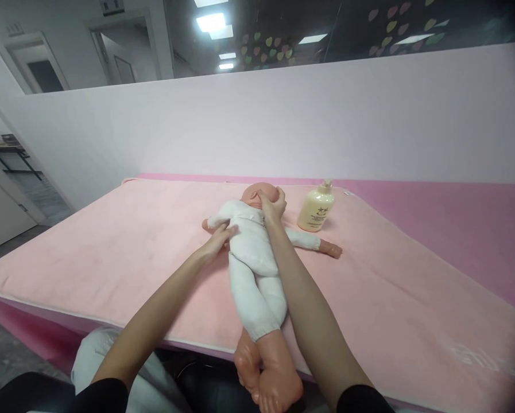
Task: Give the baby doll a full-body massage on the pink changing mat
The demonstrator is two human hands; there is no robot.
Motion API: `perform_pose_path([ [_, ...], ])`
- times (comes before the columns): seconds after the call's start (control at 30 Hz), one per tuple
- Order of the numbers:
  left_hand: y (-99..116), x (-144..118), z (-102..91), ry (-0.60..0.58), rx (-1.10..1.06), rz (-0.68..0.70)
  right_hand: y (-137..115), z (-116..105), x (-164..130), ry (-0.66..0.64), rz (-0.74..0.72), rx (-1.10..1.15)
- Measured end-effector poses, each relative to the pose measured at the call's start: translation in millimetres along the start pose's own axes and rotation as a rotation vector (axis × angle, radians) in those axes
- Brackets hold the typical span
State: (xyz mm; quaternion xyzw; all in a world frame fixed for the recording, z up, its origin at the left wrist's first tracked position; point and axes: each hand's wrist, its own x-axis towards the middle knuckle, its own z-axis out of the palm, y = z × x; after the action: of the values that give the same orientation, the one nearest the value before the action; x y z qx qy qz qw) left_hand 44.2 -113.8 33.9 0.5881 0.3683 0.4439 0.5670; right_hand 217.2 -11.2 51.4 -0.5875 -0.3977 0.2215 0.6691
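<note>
A baby doll (251, 244) with a white cloth body lies on its back on the pink towel (154, 241). Its head is turned toward the right, and its bare feet hang over the near edge. My left hand (219, 241) grips the doll's side below its arm, the fingertips on the white cloth and some fingers hidden. Around the doll's cheek and jaw curves my right hand (274, 205), which covers much of the face. A pale yellow pump bottle (316, 209) stands upright to the right of the head, apart from my hand.
Under the towel, a pink cover (446, 223) shows at the right and back. A white partition (283, 126) rises behind the table, with dark glass above it. My legs are below the near edge. A door stands at the far left.
</note>
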Motion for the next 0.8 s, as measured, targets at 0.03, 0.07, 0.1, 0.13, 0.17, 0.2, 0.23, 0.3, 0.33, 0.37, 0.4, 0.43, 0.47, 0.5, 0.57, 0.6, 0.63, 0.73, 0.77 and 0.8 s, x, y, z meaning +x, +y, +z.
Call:
perform_pose_path([
  [0.03,0.1,-0.8,1.4,-0.003,-0.038,-0.012,5.1,1.3,1.4,-0.021,0.009,0.005],
  [0.07,-0.4,-1.2,2.0,-0.005,-0.042,-0.009,10.3,2.5,3.3,-0.046,0.014,0.01],
  [0.1,-1.4,-0.9,1.7,-0.006,-0.025,-0.007,15.5,3.7,5.6,-0.071,0.018,0.013],
  [0.13,-2.8,-0.2,0.4,-0.005,-0.006,-0.02,20.5,5.0,8.1,-0.097,0.02,0.012],
  [0.17,-4.4,0.9,-1.8,-0.001,0.008,-0.04,25.2,6.2,10.6,-0.122,0.02,0.01],
  [0.2,-6.1,2.2,-4.6,0.0,0.011,-0.063,29.4,7.3,13.0,-0.143,0.015,0.011],
  [0.23,-7.6,3.3,-7.7,-0.002,-0.002,-0.088,33.0,8.2,15.2,-0.162,0.009,0.013],
  [0.3,-10.0,4.5,-14.1,-0.031,-0.061,-0.141,38.0,9.4,18.6,-0.199,-0.006,0.024],
  [0.33,-10.6,4.5,-17.1,-0.054,-0.099,-0.168,39.5,9.4,19.8,-0.218,-0.006,0.031],
  [0.37,-10.8,4.4,-20.1,-0.081,-0.136,-0.194,40.4,9.1,20.6,-0.234,0.001,0.036],
  [0.4,-10.8,4.2,-22.9,-0.108,-0.169,-0.219,40.8,8.5,21.2,-0.251,0.014,0.041],
  [0.43,-10.4,4.2,-25.7,-0.135,-0.197,-0.239,40.8,7.7,21.5,-0.266,0.03,0.045],
  [0.47,-10.0,4.4,-28.4,-0.161,-0.217,-0.255,40.5,6.8,21.5,-0.279,0.044,0.054],
  [0.5,-9.4,4.8,-30.9,-0.185,-0.228,-0.262,40.1,5.9,21.2,-0.291,0.056,0.065],
  [0.57,-8.1,5.8,-34.9,-0.227,-0.204,-0.263,39.2,4.8,20.0,-0.302,0.063,0.093],
  [0.6,-7.3,5.8,-36.1,-0.23,-0.15,-0.261,38.9,4.7,19.2,-0.304,0.059,0.105],
  [0.63,-6.3,5.3,-36.7,-0.211,-0.055,-0.248,38.6,4.9,18.4,-0.304,0.05,0.114],
  [0.73,-1.3,-0.8,-33.5,0.01,0.469,-0.063,37.8,6.3,16.8,-0.332,0.005,0.098],
  [0.77,1.0,-3.6,-31.0,0.102,0.666,0.046,37.3,6.6,16.7,-0.351,-0.013,0.083],
  [0.8,3.4,-6.2,-28.0,0.182,0.83,0.167,36.5,6.6,16.6,-0.371,-0.029,0.066],
])
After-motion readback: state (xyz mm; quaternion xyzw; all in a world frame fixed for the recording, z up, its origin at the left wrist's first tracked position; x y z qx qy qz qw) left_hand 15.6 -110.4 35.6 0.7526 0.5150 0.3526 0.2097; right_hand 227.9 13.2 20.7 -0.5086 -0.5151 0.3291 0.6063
